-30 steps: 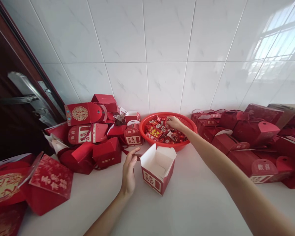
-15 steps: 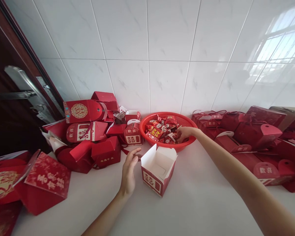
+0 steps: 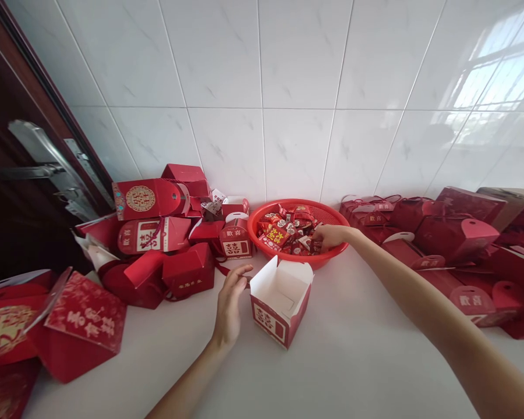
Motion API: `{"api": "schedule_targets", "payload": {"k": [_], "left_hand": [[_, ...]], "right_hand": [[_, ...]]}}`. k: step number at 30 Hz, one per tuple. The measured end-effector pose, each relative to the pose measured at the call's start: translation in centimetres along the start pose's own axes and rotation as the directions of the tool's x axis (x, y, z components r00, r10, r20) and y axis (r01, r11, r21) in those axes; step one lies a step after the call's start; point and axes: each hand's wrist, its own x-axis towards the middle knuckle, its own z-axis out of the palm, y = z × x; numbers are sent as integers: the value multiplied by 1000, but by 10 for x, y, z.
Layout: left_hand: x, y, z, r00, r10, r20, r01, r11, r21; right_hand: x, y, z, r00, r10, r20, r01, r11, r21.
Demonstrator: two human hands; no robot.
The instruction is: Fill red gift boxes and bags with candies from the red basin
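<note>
An open-topped red gift box (image 3: 283, 302) with a white inside stands on the white table in front of me; no contents show in it. Just left of it is my left hand (image 3: 230, 302), open, fingers extended and the fingertips close to a white flap. Behind the box, a red plastic basket (image 3: 262, 247) holds wrapped candies (image 3: 288, 230). My right hand (image 3: 329, 235) reaches into the basket's right side, fingers curled down among the candies. Its fingertips are partly hidden, so what they grip cannot be made out.
Several red gift boxes (image 3: 187, 270) lie piled on the left, some with flaps raised. More red boxes (image 3: 458, 241) are heaped on the right. A tiled wall (image 3: 227, 139) rises behind the table (image 3: 332, 361), and a dark door with a metal handle (image 3: 43, 145) is at left.
My right hand has shifted slightly left within the basket, its fingers still down among the candies. The left hand and the box stay in place.
</note>
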Motion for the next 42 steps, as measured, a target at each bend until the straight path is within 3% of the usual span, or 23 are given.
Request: {"api": "schedule_targets", "payload": {"k": [3,9,14,17,21,25,28,30,32,35,37,39,42], "left_hand": [[0,2,0,1000,4,-5,-4,1000,-2],[0,6,1,1000,-9,-26,8,1000,-16],[2,10,2,999,-25,-46,24,999,-29],[4,16,3,998,-35,-50,32,997,-63],[9,30,1,998,-52,-35,43,978,-206],[12,41,0,1000,-9,7,11,961,-276],[12,43,0,999,-12,-47,-1,965,-264],[12,42,1,996,-39,-85,14,961,-278],[12,43,2,993,-67,-98,34,950,-311],[11,45,2,989,-83,-124,34,935,-354],[10,47,2,984,-96,-148,36,930,-365],[10,48,2,977,-117,-181,40,924,-381],[12,50,1,965,-142,-220,38,907,-420]], "right_hand": [[-5,2,-5,989,-73,-132,93,984,153],[-10,-4,-1,903,-95,-419,285,863,418],[-11,-31,16,775,-40,-630,541,557,630],[-18,-60,23,705,-55,-707,635,494,594],[-26,-108,34,628,-193,-754,740,448,502],[-30,-150,49,574,-372,-730,783,509,357],[-31,-168,58,591,-444,-673,768,565,302],[-30,-172,58,610,-435,-662,764,547,344],[-29,-167,53,638,-376,-672,761,437,479],[-28,-145,35,725,-242,-644,687,187,702],[-27,-123,20,793,-134,-594,609,149,779],[-25,-100,5,845,-3,-535,518,254,817],[-15,-64,-13,848,211,-486,325,519,791]]}}
